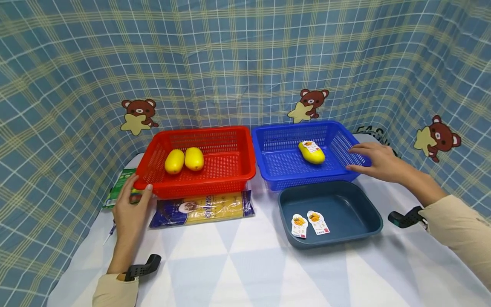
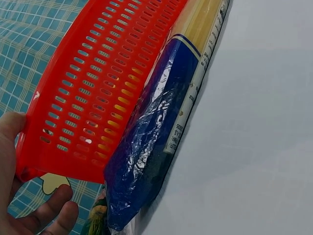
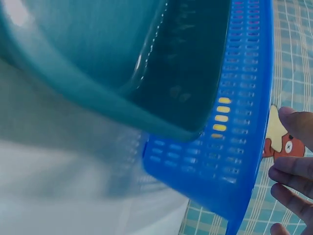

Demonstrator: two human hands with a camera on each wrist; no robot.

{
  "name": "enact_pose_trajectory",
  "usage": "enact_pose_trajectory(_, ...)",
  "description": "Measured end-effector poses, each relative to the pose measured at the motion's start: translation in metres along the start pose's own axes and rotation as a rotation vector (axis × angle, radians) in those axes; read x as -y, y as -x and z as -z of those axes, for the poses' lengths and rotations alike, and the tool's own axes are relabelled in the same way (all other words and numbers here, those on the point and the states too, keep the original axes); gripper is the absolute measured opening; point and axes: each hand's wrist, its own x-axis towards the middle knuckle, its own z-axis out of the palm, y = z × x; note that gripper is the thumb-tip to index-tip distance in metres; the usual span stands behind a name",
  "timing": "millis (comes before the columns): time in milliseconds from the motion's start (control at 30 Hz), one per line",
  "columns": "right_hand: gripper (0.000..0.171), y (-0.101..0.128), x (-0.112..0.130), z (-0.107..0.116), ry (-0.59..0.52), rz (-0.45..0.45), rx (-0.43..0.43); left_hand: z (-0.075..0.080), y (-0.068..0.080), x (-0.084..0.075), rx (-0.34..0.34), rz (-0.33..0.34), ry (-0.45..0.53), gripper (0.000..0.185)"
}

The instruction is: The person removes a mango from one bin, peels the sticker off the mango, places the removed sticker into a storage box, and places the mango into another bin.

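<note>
At the near left corner of a red basket (image 1: 207, 187) is my left hand (image 1: 130, 209), its thumb at the rim and its other fingers loosely spread along the left side. Two yellow mango-like fruits (image 1: 174, 161) lie side by side in that basket. My right hand (image 1: 383, 162) hovers beside the right rim of a blue basket (image 1: 276, 164), fingers loosely apart and holding nothing. One more yellow fruit (image 1: 314, 157) rests in the blue basket with a fruit-picture label (image 1: 311, 146) on it. In the right wrist view, the right fingertips (image 3: 288, 169) sit just outside the blue rim.
In front of the blue basket stands a dark teal tray (image 1: 345, 213) with two fruit-picture labels (image 1: 318, 222) inside. A blue and yellow pack of long pasta (image 1: 207, 209) lies before the red basket. A green packet (image 1: 120, 187) sits left, near a thin pen-like item (image 1: 111, 229).
</note>
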Motion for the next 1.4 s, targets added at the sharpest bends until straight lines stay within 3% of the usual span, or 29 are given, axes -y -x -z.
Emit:
enact_pose_trajectory(767, 0.059, 0.029, -0.036, -0.001, -0.003, -0.112, -0.01, -0.002, 0.004, 0.004, -0.016, 0.006, -0.011, 0.061)
enact_pose_trajectory(1000, 0.066, 0.037, -0.042, -0.004, -0.023, -0.156, 0.053, -0.004, 0.005, 0.003, 0.003, 0.038, -0.014, 0.062)
enact_pose_trajectory(1167, 0.068, 0.038, -0.044, -0.005, -0.047, -0.175, 0.055, -0.005, 0.003, -0.004, -0.003, -0.039, -0.073, 0.061)
enact_pose_trajectory(1267, 0.072, 0.036, -0.044, -0.005, -0.072, -0.197, 0.069, -0.006, 0.001, -0.012, -0.026, -0.142, -0.128, 0.063)
enact_pose_trajectory(1400, 0.076, 0.037, -0.044, -0.007, -0.114, -0.233, 0.072, -0.014, 0.004, -0.035, -0.037, -0.275, -0.155, 0.066)
